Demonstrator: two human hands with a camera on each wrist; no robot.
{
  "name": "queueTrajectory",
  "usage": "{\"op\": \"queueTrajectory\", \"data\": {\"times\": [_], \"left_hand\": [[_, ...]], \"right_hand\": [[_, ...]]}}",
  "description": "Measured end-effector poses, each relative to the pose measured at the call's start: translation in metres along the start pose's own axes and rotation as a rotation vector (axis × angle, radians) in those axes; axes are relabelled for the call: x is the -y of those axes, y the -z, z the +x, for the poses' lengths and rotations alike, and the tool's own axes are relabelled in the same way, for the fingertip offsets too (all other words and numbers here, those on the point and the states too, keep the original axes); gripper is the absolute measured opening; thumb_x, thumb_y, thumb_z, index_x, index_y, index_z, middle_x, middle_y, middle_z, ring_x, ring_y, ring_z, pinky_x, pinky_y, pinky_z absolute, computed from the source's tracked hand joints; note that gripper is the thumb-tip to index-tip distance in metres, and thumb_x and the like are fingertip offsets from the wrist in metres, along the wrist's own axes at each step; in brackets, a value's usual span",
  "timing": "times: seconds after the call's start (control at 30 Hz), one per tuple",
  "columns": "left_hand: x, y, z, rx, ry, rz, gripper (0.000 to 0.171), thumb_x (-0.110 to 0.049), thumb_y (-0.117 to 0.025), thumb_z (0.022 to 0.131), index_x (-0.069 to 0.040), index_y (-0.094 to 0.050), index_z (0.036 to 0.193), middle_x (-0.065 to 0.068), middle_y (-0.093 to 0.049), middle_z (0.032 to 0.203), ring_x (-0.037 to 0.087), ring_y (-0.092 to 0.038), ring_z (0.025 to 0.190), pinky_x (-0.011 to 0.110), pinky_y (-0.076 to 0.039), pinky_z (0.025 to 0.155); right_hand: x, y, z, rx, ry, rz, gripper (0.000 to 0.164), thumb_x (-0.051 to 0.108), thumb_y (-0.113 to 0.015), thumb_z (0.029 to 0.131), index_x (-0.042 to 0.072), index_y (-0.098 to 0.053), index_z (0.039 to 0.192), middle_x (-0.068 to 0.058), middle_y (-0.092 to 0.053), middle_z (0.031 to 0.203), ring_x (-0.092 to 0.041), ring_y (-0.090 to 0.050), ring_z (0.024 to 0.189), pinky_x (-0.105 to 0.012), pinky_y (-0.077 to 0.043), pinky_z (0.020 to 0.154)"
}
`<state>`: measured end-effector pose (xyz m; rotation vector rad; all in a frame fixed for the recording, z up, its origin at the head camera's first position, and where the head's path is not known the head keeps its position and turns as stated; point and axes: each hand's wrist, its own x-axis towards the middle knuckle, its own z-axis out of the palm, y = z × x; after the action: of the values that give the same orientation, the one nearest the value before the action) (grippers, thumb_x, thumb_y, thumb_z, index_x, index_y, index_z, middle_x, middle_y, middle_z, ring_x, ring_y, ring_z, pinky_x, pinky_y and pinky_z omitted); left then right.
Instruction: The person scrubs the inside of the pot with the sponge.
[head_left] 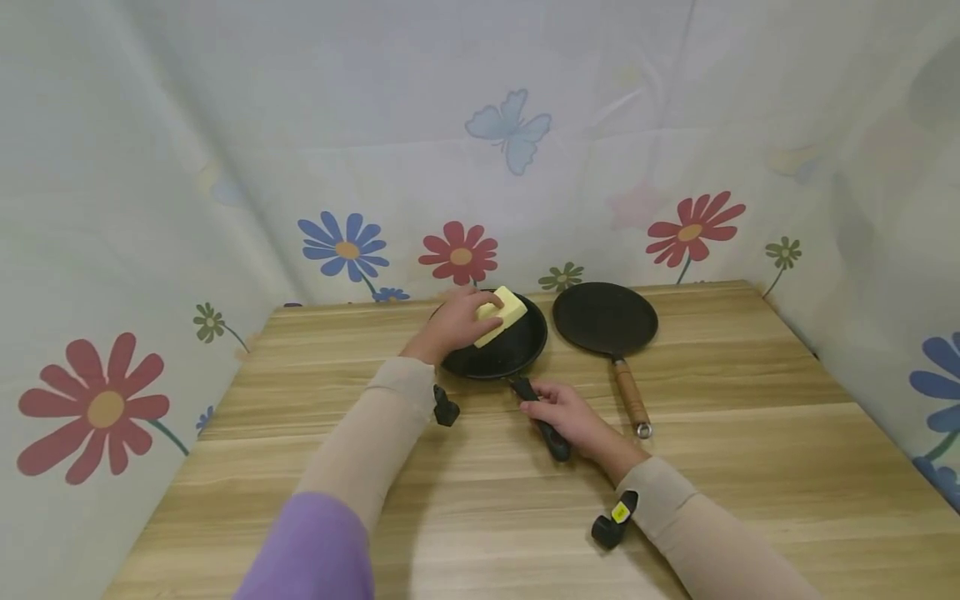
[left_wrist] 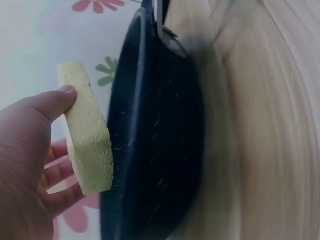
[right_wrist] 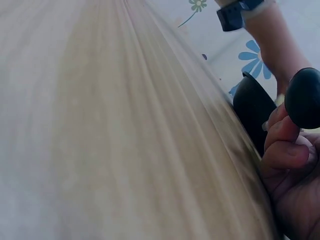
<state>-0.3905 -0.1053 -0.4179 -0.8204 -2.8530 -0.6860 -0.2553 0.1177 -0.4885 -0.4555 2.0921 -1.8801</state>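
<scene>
In the head view, the left arm (head_left: 378, 442) is extended from the lower left to the centre, where a yellow sponge (head_left: 513, 310) is held by the left hand (head_left: 454, 319) over a black, round frying pan (head_left: 517, 350). The pan's smooth black handle (head_left: 553, 440) is clasped by the right hand (head_left: 567, 417), reached in from the lower right. Right of centre, a flat pan (head_left: 604, 318) with a wooden handle (head_left: 632, 392) is laid on the wood-grained surface (head_left: 780, 417).

In the left wrist view, the sponge is seen at left as a porous, straight-edged block, pinched in the grip between thumb and fingers; contact with the pan cannot be told.

In the right wrist view, fingers are curled under the handle's rounded end at the right edge.
</scene>
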Motion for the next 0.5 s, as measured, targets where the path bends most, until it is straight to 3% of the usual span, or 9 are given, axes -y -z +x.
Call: {"op": "queueTrajectory", "data": {"times": [0.07,0.23,0.5], "left_hand": [[0.000,-0.008,0.006,-0.004,0.021,-0.041,0.033,-0.032,-0.067,0.098,-0.017,-0.067,0.128,0.012,-0.060,0.131,0.032,-0.049,0.132,0.046,-0.041,0.108],[-0.001,-0.029,0.017,0.000,0.059,-0.095,0.032,-0.029,-0.067,0.098,-0.016,-0.067,0.127,0.011,-0.057,0.128,0.028,-0.055,0.119,0.042,-0.042,0.105],[-0.006,-0.057,0.022,0.020,0.129,-0.041,0.033,-0.033,-0.071,0.095,-0.018,-0.069,0.124,0.007,-0.062,0.127,0.025,-0.058,0.119,0.041,-0.043,0.105]], "right_hand": [[0.000,0.000,0.001,0.005,-0.006,-0.004,0.034,0.011,-0.061,0.097,-0.016,-0.056,0.117,0.003,-0.057,0.070,-0.006,-0.052,0.060,-0.020,-0.043,0.056],[0.001,0.001,0.001,0.029,-0.007,-0.023,0.034,0.011,-0.061,0.097,-0.016,-0.057,0.119,0.003,-0.056,0.068,-0.006,-0.051,0.058,-0.020,-0.042,0.055],[0.001,0.005,0.002,0.068,-0.020,-0.077,0.031,0.010,-0.060,0.097,-0.013,-0.061,0.117,0.005,-0.055,0.064,-0.006,-0.047,0.053,-0.020,-0.040,0.053]]}}
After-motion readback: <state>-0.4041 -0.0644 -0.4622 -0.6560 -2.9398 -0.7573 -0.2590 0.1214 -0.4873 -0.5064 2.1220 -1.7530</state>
